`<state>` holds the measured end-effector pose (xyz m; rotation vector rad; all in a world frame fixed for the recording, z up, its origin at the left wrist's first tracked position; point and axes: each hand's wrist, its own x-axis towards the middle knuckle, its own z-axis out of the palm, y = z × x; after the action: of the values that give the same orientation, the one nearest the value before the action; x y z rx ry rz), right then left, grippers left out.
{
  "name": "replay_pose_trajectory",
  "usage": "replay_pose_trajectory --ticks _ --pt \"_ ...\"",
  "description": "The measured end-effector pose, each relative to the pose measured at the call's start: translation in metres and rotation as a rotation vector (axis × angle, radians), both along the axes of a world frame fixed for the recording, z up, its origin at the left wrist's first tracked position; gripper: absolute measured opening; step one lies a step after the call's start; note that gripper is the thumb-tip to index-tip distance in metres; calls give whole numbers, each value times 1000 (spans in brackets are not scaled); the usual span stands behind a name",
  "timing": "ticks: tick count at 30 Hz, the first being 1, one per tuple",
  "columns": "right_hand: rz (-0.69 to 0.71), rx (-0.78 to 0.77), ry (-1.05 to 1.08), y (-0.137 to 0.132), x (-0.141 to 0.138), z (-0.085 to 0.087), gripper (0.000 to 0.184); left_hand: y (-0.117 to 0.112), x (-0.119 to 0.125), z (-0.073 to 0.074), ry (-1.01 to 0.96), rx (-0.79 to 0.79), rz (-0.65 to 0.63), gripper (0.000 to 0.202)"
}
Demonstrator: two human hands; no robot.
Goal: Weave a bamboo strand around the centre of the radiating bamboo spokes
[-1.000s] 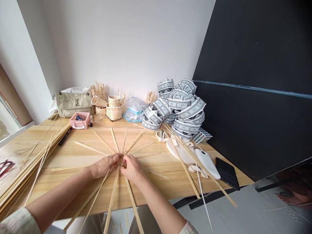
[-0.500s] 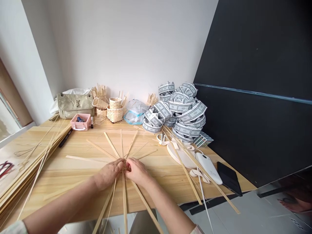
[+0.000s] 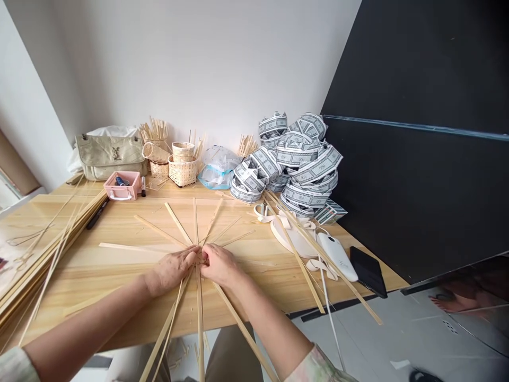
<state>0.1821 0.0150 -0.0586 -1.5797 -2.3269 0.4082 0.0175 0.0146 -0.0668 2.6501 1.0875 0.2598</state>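
Several thin bamboo strips (image 3: 199,323) lie crossed in a star on the wooden table, fanning out on all sides. My left hand (image 3: 172,269) is closed at the centre of the star, thumb and fingers pressed on the crossing. Close beside it, my right hand (image 3: 219,266) is curled with its fingertips pinching at the same spot. Both hands hide the crossing itself, so exactly which strips each one grips is not visible. A narrower strip (image 3: 169,334) runs from under my left hand toward the table's front edge, next to a wider one.
A bundle of long strips (image 3: 59,249) lies at left. Behind stand a pink box (image 3: 123,192), a handbag (image 3: 109,159), small woven baskets (image 3: 183,172) and a plastic bag (image 3: 218,167). Patterned ribbon rolls (image 3: 300,164), a white device (image 3: 338,257) and a black phone (image 3: 368,270) are at right.
The whole view has shifted, with the table's contents sitting slightly higher in the picture. Both hands stay at the strips' crossing; the right hand's fingers look more tightly curled.
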Motion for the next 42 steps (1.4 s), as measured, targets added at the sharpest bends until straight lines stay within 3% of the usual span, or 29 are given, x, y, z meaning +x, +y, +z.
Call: replay_pose_trajectory --ticks 15,20,23,30,34,42 --pt "114 -123 23 5 6 14 20 -2 8 -4 -136 -77 128 37" --pt "-91 8 22 -6 -6 0 20 2 1 4 -172 -100 68 32" --pt "-188 12 7 -11 -15 -7 19 3 -2 6 -195 -122 46 30" --pt "-272 -2 -7 -12 -24 -4 26 3 0 -6 -128 -79 118 39" --pt "-242 -38 -11 -8 -19 -2 25 3 4 -7 -132 -85 165 36" --pt "-109 -1 135 -13 -22 1 17 -3 9 5 -147 -111 231 18"
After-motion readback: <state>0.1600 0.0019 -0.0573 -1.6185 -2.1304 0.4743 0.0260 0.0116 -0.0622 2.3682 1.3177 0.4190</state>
